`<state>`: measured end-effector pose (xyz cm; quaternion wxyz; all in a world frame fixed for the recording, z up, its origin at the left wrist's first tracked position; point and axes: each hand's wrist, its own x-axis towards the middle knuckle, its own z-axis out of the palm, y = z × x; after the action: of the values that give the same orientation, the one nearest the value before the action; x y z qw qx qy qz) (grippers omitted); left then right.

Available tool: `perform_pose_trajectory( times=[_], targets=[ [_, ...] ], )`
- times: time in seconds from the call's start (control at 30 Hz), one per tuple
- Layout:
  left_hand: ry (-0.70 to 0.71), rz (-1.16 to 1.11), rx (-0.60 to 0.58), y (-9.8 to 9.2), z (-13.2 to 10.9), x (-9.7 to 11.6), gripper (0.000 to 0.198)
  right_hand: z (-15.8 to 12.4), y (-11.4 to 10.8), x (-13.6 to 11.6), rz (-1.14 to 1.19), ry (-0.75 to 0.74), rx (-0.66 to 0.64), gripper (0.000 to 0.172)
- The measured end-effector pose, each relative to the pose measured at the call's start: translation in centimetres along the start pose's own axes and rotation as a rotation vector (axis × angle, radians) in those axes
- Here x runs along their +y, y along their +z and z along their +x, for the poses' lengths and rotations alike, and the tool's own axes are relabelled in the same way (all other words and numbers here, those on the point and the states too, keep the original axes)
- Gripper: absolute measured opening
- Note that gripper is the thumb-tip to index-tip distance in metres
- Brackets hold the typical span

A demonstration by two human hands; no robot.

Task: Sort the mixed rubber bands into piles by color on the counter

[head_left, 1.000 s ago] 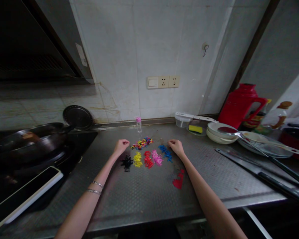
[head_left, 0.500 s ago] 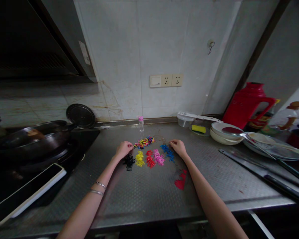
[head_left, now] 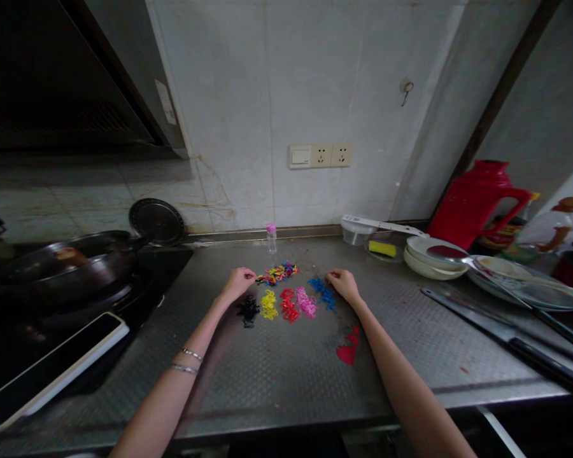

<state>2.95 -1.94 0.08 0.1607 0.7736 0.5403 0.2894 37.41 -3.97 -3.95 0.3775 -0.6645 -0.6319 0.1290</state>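
Observation:
Small rubber bands lie in heaps on the steel counter [head_left: 277, 369]: a mixed-colour heap [head_left: 277, 273] at the back, then black [head_left: 247, 310], yellow [head_left: 268, 304], red [head_left: 288, 305], pink [head_left: 305, 302] and blue [head_left: 323, 292] heaps in a row. My left hand [head_left: 237, 282] is closed in a pinch at the left end of the mixed heap. My right hand [head_left: 342, 282] rests closed beside the blue heap; what its fingers hold is hidden. A red patch [head_left: 347, 348] lies by my right forearm.
A small bottle with a pink cap [head_left: 270, 236] stands behind the heaps. Left: a wok [head_left: 67, 264] on the stove, a round lid [head_left: 156, 221], a phone [head_left: 52, 372]. Right: bowls [head_left: 430, 257], a yellow sponge [head_left: 381, 248], a red thermos jug [head_left: 472, 203], a long knife [head_left: 506, 340].
My left hand moved right, from beside the black heap to the edge of the mixed heap. The right hand has stayed by the blue heap. The view shifted slightly.

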Motion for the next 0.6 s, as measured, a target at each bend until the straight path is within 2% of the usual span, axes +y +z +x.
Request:
perform_pose_trajectory(
  times=[0.13,0.27,0.33,0.43,0.6],
  targets=[
    [0.069,-0.164,-0.184,0.0,-0.2,1.0,0.025,0.1,0.1,0.2,-0.012,-0.007,-0.003,0.027],
    [0.087,-0.210,-0.372,0.0,-0.8,2.0,0.023,0.1,0.1,0.2,-0.017,-0.015,0.005,0.027],
    [0.084,-0.217,-0.427,-0.1,-1.0,2.1,0.023,0.0,0.1,0.1,-0.028,-0.013,0.002,0.027],
    [0.072,-0.234,-0.413,-0.1,-0.9,1.5,0.025,-0.1,0.0,-0.1,-0.056,-0.004,-0.002,0.027],
    [0.007,-0.265,-0.256,-0.2,-0.3,-0.1,0.028,-0.2,-0.4,-1.6,-0.143,-0.010,-0.015,0.026]
  ],
)
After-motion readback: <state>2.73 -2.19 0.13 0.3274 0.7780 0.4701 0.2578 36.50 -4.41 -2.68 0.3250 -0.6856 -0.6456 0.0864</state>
